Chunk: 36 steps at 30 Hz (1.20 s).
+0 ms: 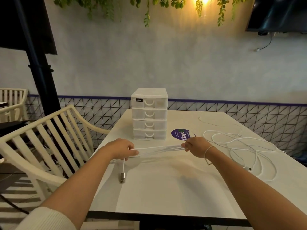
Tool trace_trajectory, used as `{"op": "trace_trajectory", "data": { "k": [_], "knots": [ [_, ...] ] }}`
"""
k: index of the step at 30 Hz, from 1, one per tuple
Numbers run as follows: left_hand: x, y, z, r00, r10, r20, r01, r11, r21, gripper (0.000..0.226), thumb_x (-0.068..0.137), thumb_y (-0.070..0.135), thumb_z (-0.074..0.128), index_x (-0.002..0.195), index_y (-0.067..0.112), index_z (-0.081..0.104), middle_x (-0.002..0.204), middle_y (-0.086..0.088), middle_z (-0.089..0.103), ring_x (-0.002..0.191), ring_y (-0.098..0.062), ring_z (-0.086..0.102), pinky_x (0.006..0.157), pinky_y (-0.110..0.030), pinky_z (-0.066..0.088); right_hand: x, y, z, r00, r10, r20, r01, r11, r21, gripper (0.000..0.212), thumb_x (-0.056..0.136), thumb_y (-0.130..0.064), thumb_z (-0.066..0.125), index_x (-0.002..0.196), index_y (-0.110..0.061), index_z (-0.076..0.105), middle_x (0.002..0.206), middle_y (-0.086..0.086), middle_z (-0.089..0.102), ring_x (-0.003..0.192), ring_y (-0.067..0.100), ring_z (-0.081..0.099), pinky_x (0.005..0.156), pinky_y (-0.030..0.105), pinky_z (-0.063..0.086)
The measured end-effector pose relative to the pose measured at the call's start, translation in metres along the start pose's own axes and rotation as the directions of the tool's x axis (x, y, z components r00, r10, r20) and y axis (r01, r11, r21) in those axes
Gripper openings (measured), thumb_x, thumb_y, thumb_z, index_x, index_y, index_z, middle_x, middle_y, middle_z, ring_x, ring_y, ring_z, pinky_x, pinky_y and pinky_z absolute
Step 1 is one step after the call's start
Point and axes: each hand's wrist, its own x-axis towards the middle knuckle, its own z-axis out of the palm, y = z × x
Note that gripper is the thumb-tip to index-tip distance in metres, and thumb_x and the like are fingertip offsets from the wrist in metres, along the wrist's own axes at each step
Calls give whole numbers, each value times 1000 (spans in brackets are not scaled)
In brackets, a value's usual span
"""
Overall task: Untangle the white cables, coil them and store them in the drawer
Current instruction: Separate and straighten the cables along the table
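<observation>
Left hand: the left hand [123, 149] has its fingers [132, 152] curled round one end of a bundle of white cable strands [159, 149], clamped on it just above the white tabletop [166, 188].
Right hand: the right hand [196, 146] pinches the other end of the same bundle, fingers together on the strands, so the loops run taut from one set of fingers to the other.
Loose end: a short white lead with a silver metal plug [122, 177] hangs below the left fingers, and the plug lies on the tabletop.
Remaining cable: a loose tangle of thin white cable [245, 146] sprawls on the tabletop outward of the right fingers, loops crossing one another; whether it joins the held bundle I cannot tell.
Store: a small white translucent plastic four-drawer cabinet [149, 114] stands beyond the fingers, all four drawers closed.
Other: a round purple sticker [181, 134] lies between the cabinet and the right fingers.
Progress: judged early to midway. One length looks gathered into long loops but not yet finished as a coil; the tangle is still to be sorted and coiled, and nothing is stored.
</observation>
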Motion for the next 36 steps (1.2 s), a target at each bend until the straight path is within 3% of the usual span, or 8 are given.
{"op": "trace_trajectory", "data": {
  "k": [5,10,14,20,24,27,33,36],
  "knots": [
    [-2,-21,-12,991,-66,-117,93,966,240,39,90,49,47,63,22,45,69,7,61,64,-12,52,56,-24,34,-2,1,-8,1000,8,9,-8,1000,-9,34,101,-21,33,110,-10,64,118,8,62,110,25,53,89,28,39],
    [-13,-35,-20,980,-196,-26,187,879,438,25,90,47,50,92,24,59,91,4,56,89,-16,51,77,-30,35,-3,8,-20,999,34,7,-34,999,21,36,101,-24,34,110,-6,65,119,10,62,110,26,54,90,29,40],
    [-8,-15,-32,989,-143,47,133,975,178,27,86,26,60,112,26,58,120,4,56,106,-15,52,86,-26,43,-2,5,-39,1000,9,-28,-7,998,63,36,99,-25,37,106,-4,66,114,13,63,103,25,54,77,26,36],
    [8,93,-28,977,181,-117,-201,959,-200,36,101,31,35,129,16,52,132,-2,53,117,-21,49,93,-30,37,-1,-15,-64,997,-28,-73,34,996,79,35,99,-26,38,105,-5,65,102,13,62,84,18,43,70,24,32],
    [16,136,-2,971,200,-128,-237,867,-439,39,103,31,27,107,9,58,105,-9,64,97,-25,58,86,-35,42,-6,-20,-66,994,-26,-109,41,990,133,32,97,-27,42,69,-17,53,65,-5,44,80,20,43,54,21,31],
    [18,142,13,974,195,-119,-227,755,-616,35,103,29,26,87,13,52,76,-1,58,70,-16,56,73,-26,41,-11,-15,-63,992,-12,-125,35,982,187,30,98,-28,42,85,-11,64,73,2,50,80,20,45,54,17,30],
    [14,139,20,972,160,-170,-221,871,-439,34,102,32,31,98,11,57,86,0,50,78,-16,45,62,-25,34,-23,-12,-46,999,-24,-48,35,967,251,31,98,-21,39,98,-8,67,81,3,52,74,16,47,59,21,33],
    [17,132,17,968,163,-189,-216,925,-311,33,102,31,33,102,10,58,88,1,51,79,-16,45,60,-24,33,-30,-6,-36,982,-12,188,-90,846,526,31,100,-19,37,83,-10,62,64,0,43,43,4,41,45,16,30]
  ]
}}
